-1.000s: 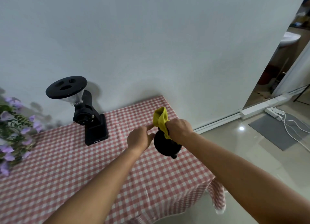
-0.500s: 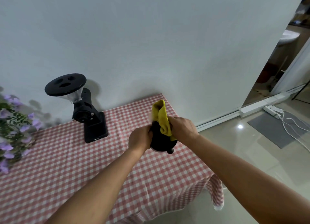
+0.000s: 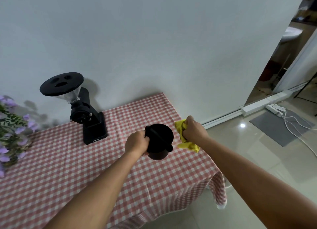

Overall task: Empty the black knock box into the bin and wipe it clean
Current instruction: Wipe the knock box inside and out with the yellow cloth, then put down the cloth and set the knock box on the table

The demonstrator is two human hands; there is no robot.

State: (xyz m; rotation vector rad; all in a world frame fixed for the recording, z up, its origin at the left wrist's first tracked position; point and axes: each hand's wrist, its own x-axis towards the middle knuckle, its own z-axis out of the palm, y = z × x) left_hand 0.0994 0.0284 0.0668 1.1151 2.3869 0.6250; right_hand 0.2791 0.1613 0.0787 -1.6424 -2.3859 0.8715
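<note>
Slippage looks likely for the black knock box [image 3: 159, 140], gripped at 1 side by the left hand [image 3: 136, 144] alone, while the right hand [image 3: 194, 132] beside it clutches the yellow cloth [image 3: 188, 145].

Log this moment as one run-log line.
left hand: grips black knock box, opening up | right hand: holds yellow cloth beside box

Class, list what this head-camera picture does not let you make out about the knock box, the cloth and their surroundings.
All in the head view:
- Inside of the black knock box: too dark to show any residue.
- The left hand hides the box's left wall.
- The right hand covers part of the yellow cloth.
- No bin is in frame.
- The base label of the coffee grinder is too small to read.
</note>
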